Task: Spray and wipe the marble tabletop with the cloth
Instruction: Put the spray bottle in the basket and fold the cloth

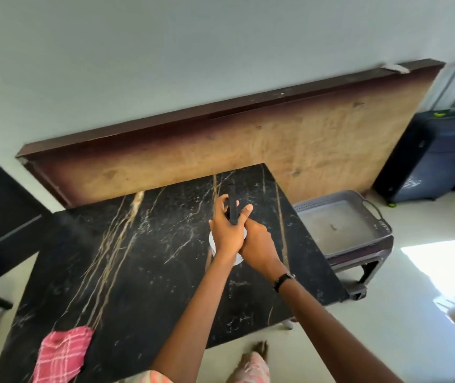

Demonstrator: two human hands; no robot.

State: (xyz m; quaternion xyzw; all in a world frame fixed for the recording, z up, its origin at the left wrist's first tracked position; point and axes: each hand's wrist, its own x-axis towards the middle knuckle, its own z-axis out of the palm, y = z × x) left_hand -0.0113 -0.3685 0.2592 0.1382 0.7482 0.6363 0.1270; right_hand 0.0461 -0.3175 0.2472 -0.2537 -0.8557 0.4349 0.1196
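The black marble tabletop with gold and white veins fills the middle of the view. Over its right half both my hands hold a spray bottle with a black head and a white body. My left hand wraps the neck. My right hand grips beside it, thumb up against the black head. Most of the white body is hidden behind my hands. A pink checked cloth lies crumpled on the tabletop's near left corner, apart from both hands.
A large wooden board leans on the wall behind the table. A grey plastic tray sits on a low stool to the right. A dark blue suitcase stands farther right. A dark cabinet is at the left.
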